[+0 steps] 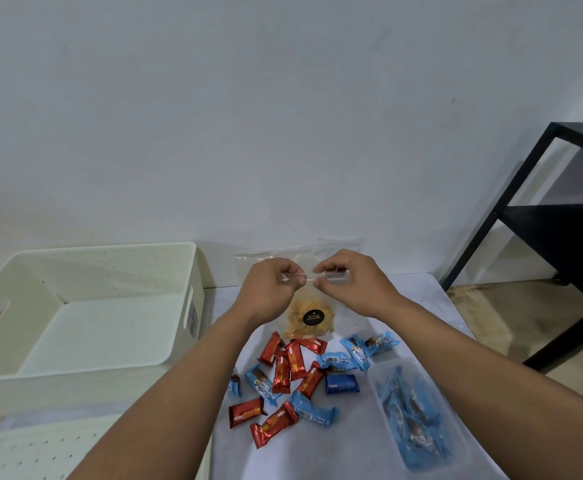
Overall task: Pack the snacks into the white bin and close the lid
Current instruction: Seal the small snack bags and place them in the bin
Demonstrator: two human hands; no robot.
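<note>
Barely begun — the white bin holds nothing, its lid off beside it, snack packets strewn on the worktop while left hand and right hand pinch a clear chip bag aloft.

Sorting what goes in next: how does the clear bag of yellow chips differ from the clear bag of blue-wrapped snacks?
The clear bag of yellow chips is held up by the left hand and right hand, which pinch its top. The clear bag of blue-wrapped snacks lies flat, untouched. Both are transparent.
</note>
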